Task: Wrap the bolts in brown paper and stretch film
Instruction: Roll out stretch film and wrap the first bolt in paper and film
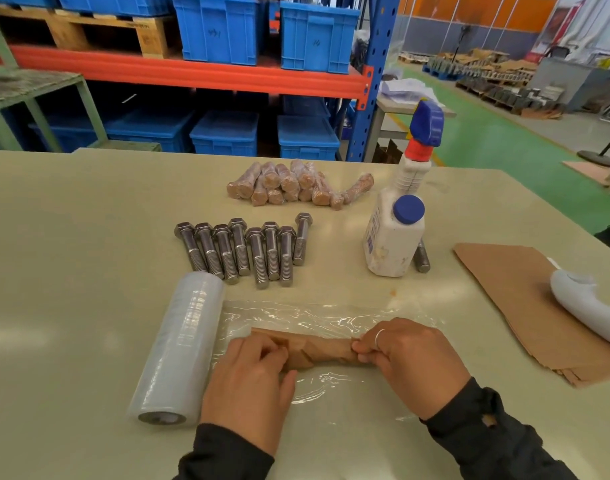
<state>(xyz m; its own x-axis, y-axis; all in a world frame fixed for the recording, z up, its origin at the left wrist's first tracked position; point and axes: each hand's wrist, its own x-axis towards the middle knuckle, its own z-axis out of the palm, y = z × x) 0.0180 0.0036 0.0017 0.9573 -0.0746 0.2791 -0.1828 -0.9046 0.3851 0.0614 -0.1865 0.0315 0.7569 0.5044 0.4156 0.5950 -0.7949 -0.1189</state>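
Note:
A bolt wrapped in brown paper (322,349) lies across a spread sheet of clear stretch film (317,315) near the table's front. My left hand (251,386) grips its left end, fingers curled over the paper. My right hand (410,362) pinches the twisted right end. The stretch film roll (182,344) lies just left of my left hand, its sheet running under the bundle. Several bare steel bolts (248,249) lie in a row behind the film. Farther back sits a pile of wrapped bolts (296,185). A stack of brown paper sheets (525,306) lies at the right.
A white spray bottle (397,233) with a blue cap and trigger stands right of the bare bolts, one more bolt (421,258) behind it. A white curved tool (587,306) rests on the paper stack. Shelving with blue crates (224,29) stands beyond the table's far edge.

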